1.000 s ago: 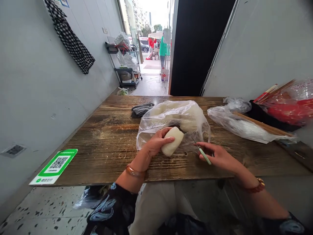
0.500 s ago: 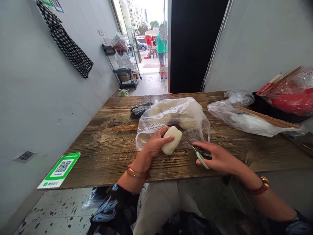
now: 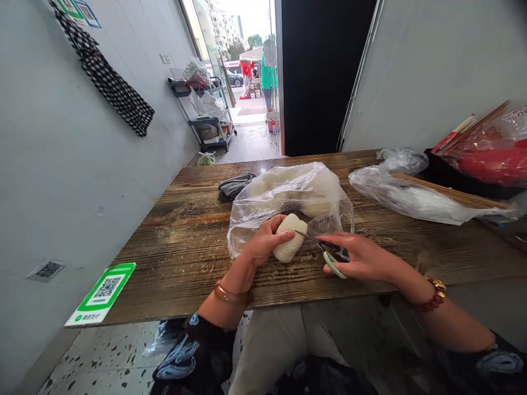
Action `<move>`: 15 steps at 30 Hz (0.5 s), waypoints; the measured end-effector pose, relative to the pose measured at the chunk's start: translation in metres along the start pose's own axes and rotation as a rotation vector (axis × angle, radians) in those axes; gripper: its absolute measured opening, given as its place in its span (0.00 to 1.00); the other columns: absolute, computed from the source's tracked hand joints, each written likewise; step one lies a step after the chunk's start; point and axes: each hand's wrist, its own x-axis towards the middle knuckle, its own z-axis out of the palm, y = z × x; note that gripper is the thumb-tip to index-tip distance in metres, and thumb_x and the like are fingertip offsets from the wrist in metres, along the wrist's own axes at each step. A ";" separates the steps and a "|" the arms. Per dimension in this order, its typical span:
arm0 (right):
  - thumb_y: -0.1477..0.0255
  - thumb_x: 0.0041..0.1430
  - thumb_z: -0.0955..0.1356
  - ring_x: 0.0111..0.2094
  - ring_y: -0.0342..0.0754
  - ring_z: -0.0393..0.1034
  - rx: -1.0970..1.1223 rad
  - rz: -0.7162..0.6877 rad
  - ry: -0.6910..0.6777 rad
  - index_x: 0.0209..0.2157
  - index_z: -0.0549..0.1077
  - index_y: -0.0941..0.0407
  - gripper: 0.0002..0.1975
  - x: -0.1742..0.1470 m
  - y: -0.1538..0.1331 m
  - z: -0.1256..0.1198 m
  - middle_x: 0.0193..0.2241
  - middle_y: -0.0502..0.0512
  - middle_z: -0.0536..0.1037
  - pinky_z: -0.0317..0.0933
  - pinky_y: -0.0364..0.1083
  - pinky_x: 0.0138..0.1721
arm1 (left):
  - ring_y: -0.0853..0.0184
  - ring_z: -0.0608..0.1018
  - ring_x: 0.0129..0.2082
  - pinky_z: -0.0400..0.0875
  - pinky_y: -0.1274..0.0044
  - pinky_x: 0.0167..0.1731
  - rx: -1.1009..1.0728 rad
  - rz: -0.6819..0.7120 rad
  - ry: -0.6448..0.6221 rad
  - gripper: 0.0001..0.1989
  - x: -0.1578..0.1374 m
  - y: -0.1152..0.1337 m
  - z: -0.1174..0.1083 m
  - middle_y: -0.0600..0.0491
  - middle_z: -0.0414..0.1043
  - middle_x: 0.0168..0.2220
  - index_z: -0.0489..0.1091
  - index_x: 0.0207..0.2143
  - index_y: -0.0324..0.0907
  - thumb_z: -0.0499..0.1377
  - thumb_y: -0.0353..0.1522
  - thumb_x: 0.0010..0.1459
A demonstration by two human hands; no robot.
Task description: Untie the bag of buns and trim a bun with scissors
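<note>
My left hand (image 3: pixel 265 240) is wrapped round a pale bun (image 3: pixel 290 244), thumb across its front, just above the wooden table. My right hand (image 3: pixel 354 255) grips a pair of scissors (image 3: pixel 332 264) with light green handles. The scissor blades are parted, and one lies over the bun's face at its right side; how deep the other goes in is hidden. Right behind both hands lies a clear plastic bag (image 3: pixel 284 195) with more pale buns inside, its open side toward me.
A dark grey cloth (image 3: pixel 235 186) lies left of the bag. A green QR-code card (image 3: pixel 101 293) sits at the table's (image 3: pixel 173 263) front left corner. To the right are a bag of skewers (image 3: pixel 428 203) and red plastic packaging (image 3: pixel 494 162).
The scissors have moved left, and their blades now reach over the bun instead of only touching its right edge. The left hand keeps its hold on the bun.
</note>
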 end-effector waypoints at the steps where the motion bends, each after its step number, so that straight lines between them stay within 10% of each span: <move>1: 0.59 0.50 0.72 0.42 0.55 0.73 -0.012 0.001 -0.007 0.56 0.72 0.56 0.31 0.001 0.001 -0.001 0.44 0.59 0.78 0.65 0.49 0.43 | 0.69 0.71 0.34 0.66 0.79 0.34 0.008 0.000 -0.002 0.23 0.000 0.000 0.000 0.53 0.71 0.36 0.70 0.41 0.39 0.70 0.38 0.44; 15: 0.58 0.53 0.71 0.34 0.51 0.72 0.043 -0.035 0.030 0.50 0.76 0.53 0.25 0.008 0.002 0.001 0.37 0.56 0.80 0.64 0.46 0.36 | 0.68 0.72 0.33 0.66 0.78 0.33 0.001 0.011 0.032 0.25 0.000 0.000 0.002 0.53 0.72 0.35 0.70 0.41 0.39 0.70 0.41 0.43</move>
